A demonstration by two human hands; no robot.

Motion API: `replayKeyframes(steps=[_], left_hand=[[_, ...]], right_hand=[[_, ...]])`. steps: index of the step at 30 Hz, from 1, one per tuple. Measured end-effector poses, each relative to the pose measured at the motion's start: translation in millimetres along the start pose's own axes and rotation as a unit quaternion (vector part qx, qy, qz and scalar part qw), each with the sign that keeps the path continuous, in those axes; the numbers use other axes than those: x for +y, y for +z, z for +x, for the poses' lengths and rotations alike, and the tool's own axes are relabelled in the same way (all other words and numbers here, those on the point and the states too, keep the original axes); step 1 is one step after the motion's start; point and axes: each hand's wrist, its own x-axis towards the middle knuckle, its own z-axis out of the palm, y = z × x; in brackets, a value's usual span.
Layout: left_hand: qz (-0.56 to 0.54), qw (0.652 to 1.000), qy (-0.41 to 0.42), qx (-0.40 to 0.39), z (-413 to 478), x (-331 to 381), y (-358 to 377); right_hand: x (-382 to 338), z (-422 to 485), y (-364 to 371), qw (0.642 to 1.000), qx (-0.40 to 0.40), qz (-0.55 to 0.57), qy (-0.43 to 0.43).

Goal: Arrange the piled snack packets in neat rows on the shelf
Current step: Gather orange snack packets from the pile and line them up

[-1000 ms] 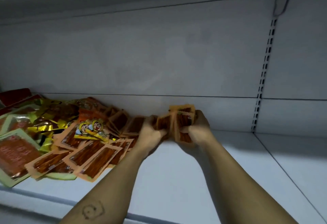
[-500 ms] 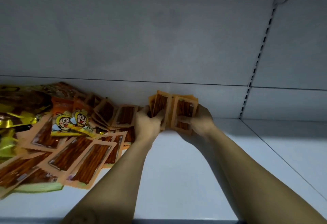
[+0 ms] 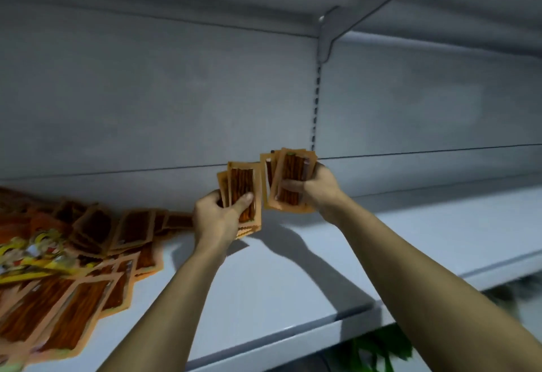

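While left grip (image 3: pixel 215 219) holds orange-bordered packet stack (image 3: pixel 245 184), right grip (image 3: pixel 321 191) holds second stack (image 3: pixel 291 175); brown sticks inside, seemingly.

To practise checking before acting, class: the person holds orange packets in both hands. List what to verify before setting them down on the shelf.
1. Left hand grips left stack: ok.
2. Right hand grips right stack: ok.
3. Edges of right stack aligned: not ok, fanned.
4. Shelf bare below hands: ok.
5. Pile at left tidied: not ok, heaped.
6. Packet count: cannot tell.
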Motion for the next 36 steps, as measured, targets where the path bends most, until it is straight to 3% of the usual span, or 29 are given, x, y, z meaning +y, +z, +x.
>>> replayKeyframes(steps=[9, 18, 22, 28, 36], left_hand=[[0.005, 0.997, -0.024, -0.074, -46.3, 33.3, 137.2], [-0.023, 0.973, 0.01, -0.228, -168.3, 82.2, 364.7], [-0.071, 0.958, -0.016, -0.277, -224.6, 89.0, 455.6], [-0.08, 0.937, -0.035, -0.34, -290.3, 92.2, 557.1], [-0.055, 0.913, -0.002, -0.404, -294.8, 94.2, 657.1]], right_hand=[[5.1, -51.5, -177.2, 0.996, 0.082, 0.018, 0.013], [18.3, -139.1, -425.3, 0.976, 0.218, 0.0, 0.001], [27.4, -182.4, -514.4, 0.961, 0.276, -0.006, 0.002], [43.0, -228.9, -606.5, 0.938, 0.348, -0.007, 0.008], [58.6, -238.6, -695.7, 0.918, 0.393, -0.054, 0.014]])
